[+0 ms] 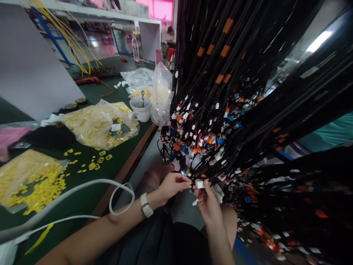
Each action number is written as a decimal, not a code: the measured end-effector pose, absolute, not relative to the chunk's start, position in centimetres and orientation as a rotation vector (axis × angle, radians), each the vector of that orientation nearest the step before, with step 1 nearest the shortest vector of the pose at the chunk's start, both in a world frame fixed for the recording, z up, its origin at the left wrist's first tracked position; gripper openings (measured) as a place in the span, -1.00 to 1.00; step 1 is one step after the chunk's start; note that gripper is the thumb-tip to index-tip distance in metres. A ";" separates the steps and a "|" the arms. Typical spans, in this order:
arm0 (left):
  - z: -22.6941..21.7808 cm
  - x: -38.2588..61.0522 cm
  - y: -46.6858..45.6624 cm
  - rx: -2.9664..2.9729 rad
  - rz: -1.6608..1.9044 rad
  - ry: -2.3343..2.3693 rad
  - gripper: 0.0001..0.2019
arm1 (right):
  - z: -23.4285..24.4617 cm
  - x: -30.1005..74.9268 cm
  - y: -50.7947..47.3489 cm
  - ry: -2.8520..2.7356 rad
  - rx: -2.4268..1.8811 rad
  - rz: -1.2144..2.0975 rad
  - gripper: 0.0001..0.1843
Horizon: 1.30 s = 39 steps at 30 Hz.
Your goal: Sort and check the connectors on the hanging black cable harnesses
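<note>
Low in front of my lap, my left hand pinches something tiny at its fingertips; a speck of yellow shows there, too small to make out fully. Close beside it, my right hand grips a white connector between thumb and fingers. The pinched fingertips of the left hand point at the connector, with a small gap between. Orange wire and a smaller white plug hang below the right hand's fingers. Black cables run from the hanging bundle down behind the right hand.
Thick bundles of black cables with many connectors hang ahead and to the right. On the green table at left lie a bag of small yellow pieces, another plastic bag, a white mug and a thick grey cable.
</note>
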<state>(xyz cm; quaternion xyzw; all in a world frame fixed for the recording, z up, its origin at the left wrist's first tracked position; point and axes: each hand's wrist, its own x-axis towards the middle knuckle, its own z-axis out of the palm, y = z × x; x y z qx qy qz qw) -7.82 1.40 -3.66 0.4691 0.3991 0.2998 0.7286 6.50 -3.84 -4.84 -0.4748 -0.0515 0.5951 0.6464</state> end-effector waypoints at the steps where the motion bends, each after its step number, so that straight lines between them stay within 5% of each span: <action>1: -3.7 -7.8 1.4 1.030 0.659 0.875 -0.71 | -4.8 6.5 -3.8 -0.154 -1.102 1.345 -0.60; 39: -3.2 -7.6 0.8 1.197 0.733 0.911 -0.83 | -4.8 3.9 -3.9 -0.146 -1.002 1.167 -0.65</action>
